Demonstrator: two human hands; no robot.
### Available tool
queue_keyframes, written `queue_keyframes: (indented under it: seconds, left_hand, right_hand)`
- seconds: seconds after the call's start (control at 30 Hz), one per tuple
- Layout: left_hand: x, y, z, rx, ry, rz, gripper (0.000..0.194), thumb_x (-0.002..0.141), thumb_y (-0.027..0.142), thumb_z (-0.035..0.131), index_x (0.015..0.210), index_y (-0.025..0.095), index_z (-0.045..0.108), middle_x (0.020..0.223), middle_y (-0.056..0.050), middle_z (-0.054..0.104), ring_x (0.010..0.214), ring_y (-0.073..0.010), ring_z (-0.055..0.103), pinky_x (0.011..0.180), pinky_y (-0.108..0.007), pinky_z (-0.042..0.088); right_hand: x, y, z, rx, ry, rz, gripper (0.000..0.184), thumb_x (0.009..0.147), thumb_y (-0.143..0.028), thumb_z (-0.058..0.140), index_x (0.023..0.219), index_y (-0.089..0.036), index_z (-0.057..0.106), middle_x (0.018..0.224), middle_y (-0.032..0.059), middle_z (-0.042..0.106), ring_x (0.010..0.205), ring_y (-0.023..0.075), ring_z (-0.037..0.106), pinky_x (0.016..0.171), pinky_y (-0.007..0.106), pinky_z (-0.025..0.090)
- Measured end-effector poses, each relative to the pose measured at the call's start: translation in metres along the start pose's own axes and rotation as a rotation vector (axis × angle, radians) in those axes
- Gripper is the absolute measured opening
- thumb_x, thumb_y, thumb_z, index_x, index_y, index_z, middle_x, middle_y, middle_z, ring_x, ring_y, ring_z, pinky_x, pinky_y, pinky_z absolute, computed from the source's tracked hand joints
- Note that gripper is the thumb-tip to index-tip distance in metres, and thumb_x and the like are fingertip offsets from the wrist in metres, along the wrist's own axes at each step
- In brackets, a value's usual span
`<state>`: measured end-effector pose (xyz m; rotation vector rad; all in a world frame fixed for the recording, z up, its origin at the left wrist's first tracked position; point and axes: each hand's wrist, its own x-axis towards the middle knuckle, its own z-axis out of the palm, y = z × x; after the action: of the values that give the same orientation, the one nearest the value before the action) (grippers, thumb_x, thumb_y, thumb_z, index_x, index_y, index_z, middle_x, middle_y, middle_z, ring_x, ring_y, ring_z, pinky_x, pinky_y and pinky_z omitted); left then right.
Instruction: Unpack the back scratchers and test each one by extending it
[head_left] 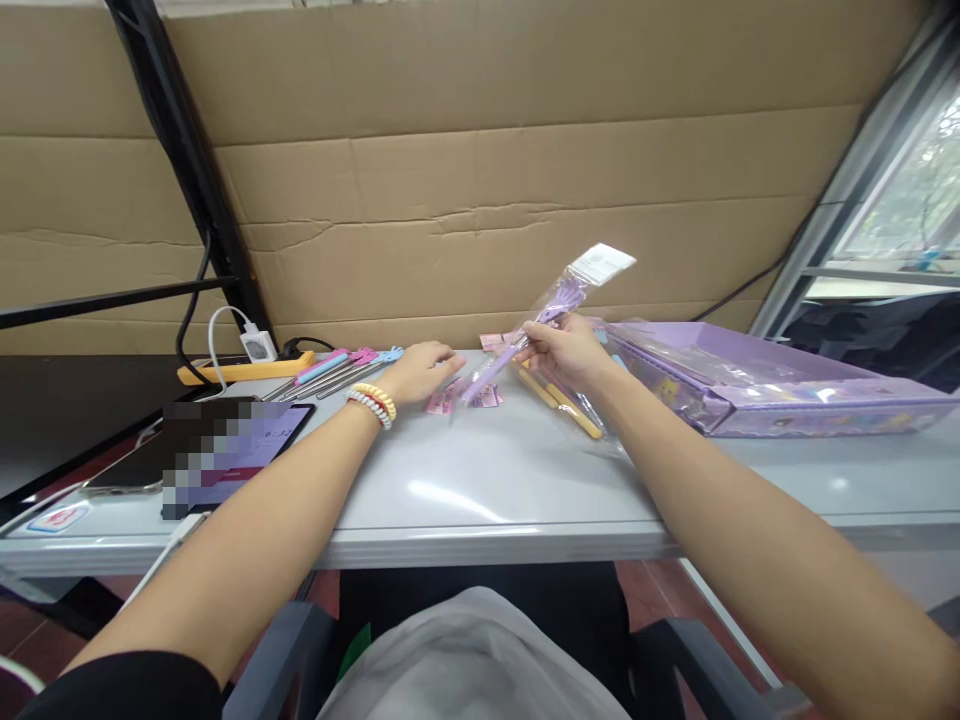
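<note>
My right hand (564, 350) pinches a clear sleeve with a purple pen (540, 320) at frame centre, raised off the desk (480, 480). My left hand (424, 370) lies flat, fingers loosely spread over pink cards (442, 402), perhaps touching them. The slick sleeve could slip from my pinch; a sweep might scatter cards.

Hands (559, 350) with bagged purple pen (555, 300)

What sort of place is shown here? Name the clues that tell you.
Probably a small packing workstation: a grey table backed by cardboard sheets, a purple box, and bagged utensils in the right hand.
</note>
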<state>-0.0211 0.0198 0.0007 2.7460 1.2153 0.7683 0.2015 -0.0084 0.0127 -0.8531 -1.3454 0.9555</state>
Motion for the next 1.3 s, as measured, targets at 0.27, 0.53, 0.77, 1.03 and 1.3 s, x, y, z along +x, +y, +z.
queue_keyframes:
  seconds: [0.27, 0.53, 0.77, 1.03, 1.3]
  left_hand:
    - [-0.002, 0.015, 0.003, -0.195, 0.003, 0.006, 0.040, 0.084, 0.047, 0.036, 0.085, 0.016, 0.060, 0.069, -0.001, 0.061, 0.060, -0.0143, 0.053, 0.056, -0.024, 0.037]
    - [0.000, 0.006, 0.006, -0.200, 0.015, -0.039, 0.036, 0.085, 0.047, 0.036, 0.080, 0.018, 0.058, 0.064, -0.001, 0.060, 0.057, -0.0146, 0.053, 0.054, -0.024, 0.035]
    - [0.003, 0.001, 0.008, -0.428, 0.097, -0.139, 0.036, 0.086, 0.045, 0.038, 0.069, 0.017, 0.053, 0.061, 0.000, 0.054, 0.050, -0.0122, 0.047, 0.050, -0.024, 0.033]
    - [0.006, 0.002, -0.008, -1.384, 0.266, -0.418, 0.020, 0.085, 0.023, 0.034, 0.094, 0.014, 0.049, 0.065, -0.002, 0.052, 0.045, -0.0134, 0.056, 0.044, -0.025, 0.043]
    - [0.008, 0.001, 0.000, -1.280, 0.157, -0.514, 0.026, 0.065, 0.001, 0.045, 0.088, 0.013, 0.052, 0.075, -0.004, 0.059, 0.052, -0.0111, 0.059, 0.052, -0.023, 0.045]
  right_hand:
    - [-0.005, 0.004, 0.006, 0.195, -0.197, 0.033, 0.009, 0.074, -0.019, 0.065, 0.073, -0.011, 0.060, 0.067, 0.0085, 0.067, 0.063, 0.0173, 0.066, 0.059, 0.026, 0.057]
    - [-0.004, -0.002, 0.008, 0.263, -0.026, 0.083, 0.013, 0.082, -0.016, 0.052, 0.071, -0.011, 0.054, 0.060, 0.0075, 0.065, 0.048, 0.0161, 0.062, 0.042, 0.025, 0.053]
    - [0.000, -0.002, 0.007, 0.352, 0.113, 0.045, 0.014, 0.080, -0.013, 0.058, 0.069, -0.014, 0.048, 0.051, -0.0005, 0.057, 0.045, 0.0132, 0.060, 0.050, 0.027, 0.058]
    - [0.005, -0.005, -0.002, 0.472, 0.214, 0.010, 0.013, 0.081, -0.015, 0.056, 0.070, -0.014, 0.051, 0.050, -0.0037, 0.054, 0.047, 0.0103, 0.058, 0.054, 0.025, 0.059]
    - [0.004, -0.007, -0.002, 0.517, 0.214, -0.003, 0.013, 0.081, -0.017, 0.057, 0.069, -0.014, 0.052, 0.051, -0.0040, 0.055, 0.049, 0.0114, 0.060, 0.054, 0.026, 0.059]
